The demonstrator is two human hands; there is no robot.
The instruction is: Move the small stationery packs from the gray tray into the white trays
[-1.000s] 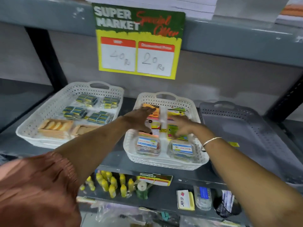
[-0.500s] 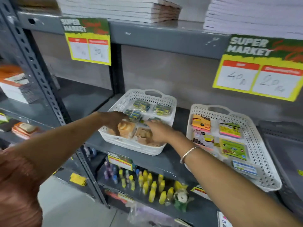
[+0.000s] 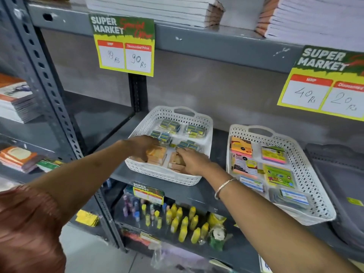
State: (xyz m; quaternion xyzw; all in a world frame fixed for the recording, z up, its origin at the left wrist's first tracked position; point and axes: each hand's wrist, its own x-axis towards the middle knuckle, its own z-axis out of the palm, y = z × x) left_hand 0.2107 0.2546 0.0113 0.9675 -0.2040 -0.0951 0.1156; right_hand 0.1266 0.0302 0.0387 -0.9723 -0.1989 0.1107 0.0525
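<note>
Two white lattice trays stand on the grey shelf. The left white tray (image 3: 163, 175) holds several blue-green packs (image 3: 194, 131) at the back and tan packs (image 3: 157, 154) at the front. My left hand (image 3: 140, 145) rests on the left tan pack, fingers laid over it. My right hand (image 3: 194, 161) lies on the right tan pack (image 3: 176, 163), fingers spread flat. The right white tray (image 3: 307, 172) holds colourful sticky-note packs (image 3: 273, 154) and clear boxes. The gray tray (image 3: 342, 170) sits at the far right, with one small yellow item (image 3: 354, 201) in it.
Stacks of notebooks (image 3: 161, 8) fill the shelf above, behind two price signs (image 3: 124, 46). A lower shelf carries yellow glue bottles (image 3: 183, 223). A perforated upright post (image 3: 49, 91) stands on the left, with book stacks (image 3: 15, 97) beyond it.
Both hands left the right white tray and moved to the tan packs in the left white tray. My view swung left with them. Since half a second ago the hands have barely shifted.
</note>
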